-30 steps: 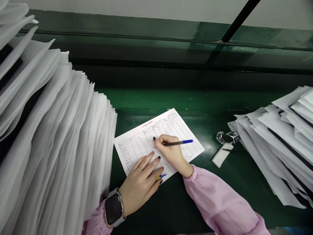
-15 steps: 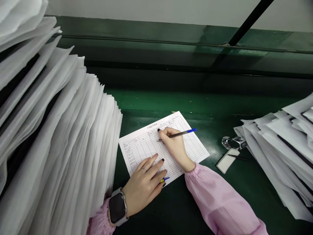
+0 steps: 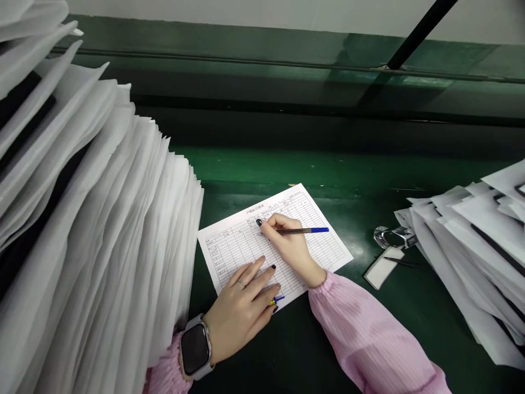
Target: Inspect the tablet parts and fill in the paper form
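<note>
A printed form [image 3: 233, 232] with a grid of rows and columns lies at a slant on the dark green table. My right hand [image 3: 290, 241] pinches a pen [image 3: 319, 230] with a blue end, its side resting on the form; the fingers hide the tip. Flat on the lower part of the sheet is my left hand [image 3: 246, 306], its fingers spread, a ring on one finger and a smartwatch [image 3: 195, 349] on the wrist. A small yellow and blue item [image 3: 274, 301] shows by its fingers, partly hidden beneath them.
A tall stack of white sheets [image 3: 135, 246] with dark layers rises at the left. Another stack [image 3: 471, 241] leans at the right. Beside it lie a metallic watch-like object [image 3: 394, 237], a white block [image 3: 383, 268] and thin dark tweezers [image 3: 404, 262]. A black bar [image 3: 422, 33] stands behind.
The fingertips of my right hand have shifted slightly left, and the pen has turned to lie more level across the sheet. My left hand stays in place. The view has shifted a little.
</note>
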`<state>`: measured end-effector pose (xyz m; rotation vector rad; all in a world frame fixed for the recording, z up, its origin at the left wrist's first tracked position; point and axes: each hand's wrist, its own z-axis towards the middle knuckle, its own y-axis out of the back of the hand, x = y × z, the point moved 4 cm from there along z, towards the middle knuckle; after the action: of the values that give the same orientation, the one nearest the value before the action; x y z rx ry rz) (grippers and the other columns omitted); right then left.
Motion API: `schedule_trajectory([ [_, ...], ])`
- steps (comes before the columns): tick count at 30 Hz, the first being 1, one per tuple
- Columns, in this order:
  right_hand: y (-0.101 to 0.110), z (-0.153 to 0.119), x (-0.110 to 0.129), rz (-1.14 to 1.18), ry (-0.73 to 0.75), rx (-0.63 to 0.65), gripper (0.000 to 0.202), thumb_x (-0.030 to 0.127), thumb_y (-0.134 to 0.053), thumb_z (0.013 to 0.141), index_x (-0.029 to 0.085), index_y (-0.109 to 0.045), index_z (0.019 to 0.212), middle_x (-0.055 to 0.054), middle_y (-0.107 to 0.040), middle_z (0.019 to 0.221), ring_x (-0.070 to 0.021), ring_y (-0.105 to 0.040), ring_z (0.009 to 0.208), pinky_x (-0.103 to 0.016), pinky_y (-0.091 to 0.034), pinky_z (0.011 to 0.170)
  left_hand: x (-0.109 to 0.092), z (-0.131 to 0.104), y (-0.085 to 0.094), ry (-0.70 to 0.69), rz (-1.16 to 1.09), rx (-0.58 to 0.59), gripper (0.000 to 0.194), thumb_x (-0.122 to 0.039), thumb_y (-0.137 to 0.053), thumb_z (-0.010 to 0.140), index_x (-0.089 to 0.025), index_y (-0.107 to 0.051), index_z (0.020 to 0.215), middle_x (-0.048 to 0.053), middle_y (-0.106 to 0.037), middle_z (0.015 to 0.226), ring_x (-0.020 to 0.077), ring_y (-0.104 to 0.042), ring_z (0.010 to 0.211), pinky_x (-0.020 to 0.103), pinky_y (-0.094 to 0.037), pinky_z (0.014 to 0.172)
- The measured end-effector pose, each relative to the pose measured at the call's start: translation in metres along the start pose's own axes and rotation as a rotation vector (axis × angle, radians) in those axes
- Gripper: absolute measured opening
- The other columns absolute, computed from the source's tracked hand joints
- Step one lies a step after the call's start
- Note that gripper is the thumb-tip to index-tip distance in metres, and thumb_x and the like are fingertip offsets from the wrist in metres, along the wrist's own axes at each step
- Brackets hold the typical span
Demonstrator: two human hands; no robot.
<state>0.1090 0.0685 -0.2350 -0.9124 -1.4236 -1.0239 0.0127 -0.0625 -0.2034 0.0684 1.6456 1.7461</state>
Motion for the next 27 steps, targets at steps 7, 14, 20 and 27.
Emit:
schedule_trajectory([
  [7,0.0011,-0.0015,-0.0031,-0.052,-0.002,-0.031,0.039,0.032,-0.061,0.088,0.022,-0.042,0.055,0.004,-0.043,0.052,-0.0121,-0.038,0.051,-0.028,-0.030,0.049,0.0001,-0.0008,-0.0008,0.000,-0.017,0.005,0.026,-0.016,-0.050,0.096,-0.015,-0.066,0.117,0.010,-0.069,0.126,0.0347,-0.054,0.131,0.052,-0.055,0.100],
  [14,-0.0017,-0.0020,-0.0014,-0.079,0.017,0.010,0.038,0.030,-0.061,0.088,0.022,-0.043,0.055,0.004,-0.044,0.051,-0.0121,-0.039,0.051,-0.027,-0.031,0.049,-0.0007,0.0001,0.0008,0.000,-0.012,-0.004,0.027,-0.017,-0.049,0.096,-0.015,-0.066,0.117,0.010,-0.069,0.126,0.0346,-0.055,0.130,0.052,-0.055,0.099],
  [20,-0.0025,-0.0024,-0.0006,-0.094,0.024,0.001,0.037,0.029,-0.059,0.087,0.022,-0.043,0.054,0.005,-0.044,0.051,-0.0120,-0.038,0.050,-0.027,-0.031,0.049,-0.0004,0.0006,0.0013,-0.003,-0.001,-0.009,0.026,-0.016,-0.049,0.096,-0.015,-0.066,0.116,0.011,-0.069,0.125,0.0346,-0.055,0.129,0.051,-0.056,0.099],
  [27,-0.0031,-0.0021,-0.0011,-0.097,0.027,0.014,0.037,0.029,-0.059,0.087,0.022,-0.044,0.055,0.004,-0.045,0.051,-0.0123,-0.040,0.050,-0.028,-0.031,0.049,-0.0005,-0.0003,0.0006,-0.003,0.008,-0.007,0.027,-0.017,-0.049,0.096,-0.015,-0.066,0.117,0.011,-0.070,0.125,0.0343,-0.055,0.129,0.051,-0.055,0.099],
])
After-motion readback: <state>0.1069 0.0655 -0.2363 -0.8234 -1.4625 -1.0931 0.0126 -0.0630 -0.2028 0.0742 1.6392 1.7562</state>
